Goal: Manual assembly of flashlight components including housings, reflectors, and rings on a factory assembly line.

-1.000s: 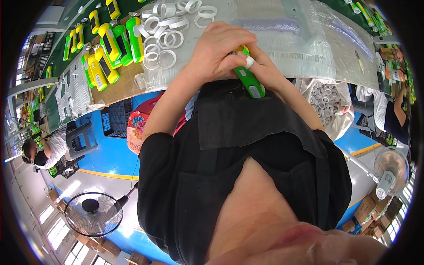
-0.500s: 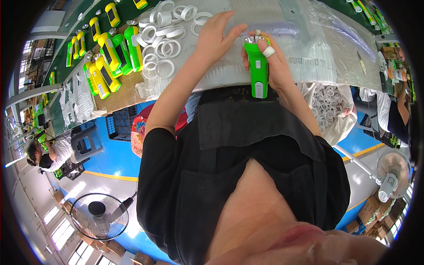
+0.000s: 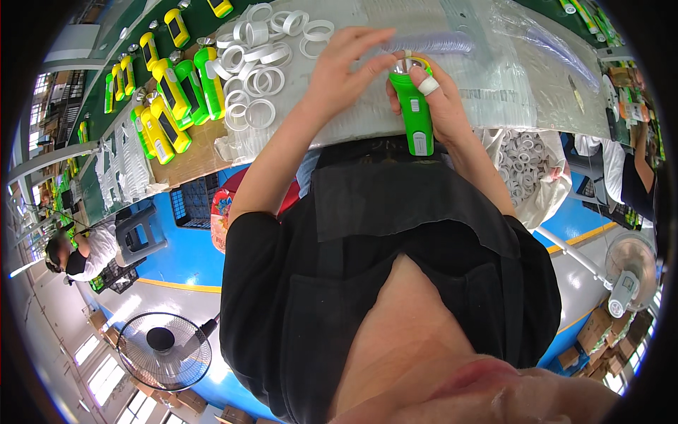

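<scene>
A green flashlight [image 3: 413,106] is gripped by my right hand [image 3: 443,95], its silvery reflector end away from me and its tail toward my apron. White wrapping shows on that hand's thumb and another finger. My left hand [image 3: 346,71] is held out with its fingers stretched toward the flashlight's head; the thumb tip is beside the rim, and I cannot tell whether it touches. Just beyond both hands lies a long row of clear, thin discs [image 3: 438,44]. Loose white rings [image 3: 260,81] are heaped left of my left hand.
Several yellow-and-green flashlights [image 3: 169,88] lie at the left on cardboard. A plastic-covered worktable [image 3: 494,92] spans the front. A white bag of rings [image 3: 522,162] hangs open below its edge at right. Fans [image 3: 162,346] stand behind on both sides. Other people [image 3: 92,254] sit farther off.
My left hand's fingers have swung from pointing away to pointing right, over toward the flashlight's head. The flashlight, still in my right hand, has tilted slightly, its tail shifting right.
</scene>
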`<state>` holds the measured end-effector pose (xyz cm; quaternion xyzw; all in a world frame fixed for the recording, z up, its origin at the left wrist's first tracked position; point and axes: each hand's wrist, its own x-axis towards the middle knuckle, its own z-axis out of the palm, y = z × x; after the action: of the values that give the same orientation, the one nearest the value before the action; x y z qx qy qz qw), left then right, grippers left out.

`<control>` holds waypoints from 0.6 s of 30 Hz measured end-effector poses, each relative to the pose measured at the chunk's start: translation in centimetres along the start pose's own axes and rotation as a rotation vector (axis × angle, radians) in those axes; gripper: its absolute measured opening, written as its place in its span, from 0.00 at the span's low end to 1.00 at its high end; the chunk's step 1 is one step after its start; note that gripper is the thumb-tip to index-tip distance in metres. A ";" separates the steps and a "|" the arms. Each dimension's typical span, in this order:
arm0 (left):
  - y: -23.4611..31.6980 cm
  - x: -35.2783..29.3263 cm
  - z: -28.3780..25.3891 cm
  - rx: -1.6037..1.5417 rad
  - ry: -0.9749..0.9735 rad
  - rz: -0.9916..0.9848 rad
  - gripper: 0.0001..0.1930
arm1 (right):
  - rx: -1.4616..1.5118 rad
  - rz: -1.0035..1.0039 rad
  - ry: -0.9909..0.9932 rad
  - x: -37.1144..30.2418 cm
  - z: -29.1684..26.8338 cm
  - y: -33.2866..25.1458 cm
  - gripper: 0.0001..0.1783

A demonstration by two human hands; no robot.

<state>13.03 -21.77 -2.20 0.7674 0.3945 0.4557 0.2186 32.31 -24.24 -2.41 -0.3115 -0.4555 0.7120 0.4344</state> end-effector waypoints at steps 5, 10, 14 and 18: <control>1.8 -1.8 0.2 -0.024 -0.051 0.055 0.19 | -0.008 0.006 -0.084 0.1 1.3 -0.6 0.22; 2.1 -2.3 0.8 -0.119 0.085 0.130 0.17 | -0.061 0.036 -0.164 0.5 1.4 -0.2 0.22; 1.9 -2.1 0.9 -0.144 0.142 0.217 0.15 | -0.047 -0.004 -0.251 1.1 1.5 0.4 0.22; 0.9 -1.1 0.0 -0.047 0.080 0.239 0.16 | 0.088 0.052 -0.212 1.9 1.7 0.6 0.20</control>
<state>13.06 -23.22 -2.13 0.7849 0.2980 0.5178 0.1646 29.89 -23.30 -2.41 -0.2265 -0.4589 0.7713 0.3784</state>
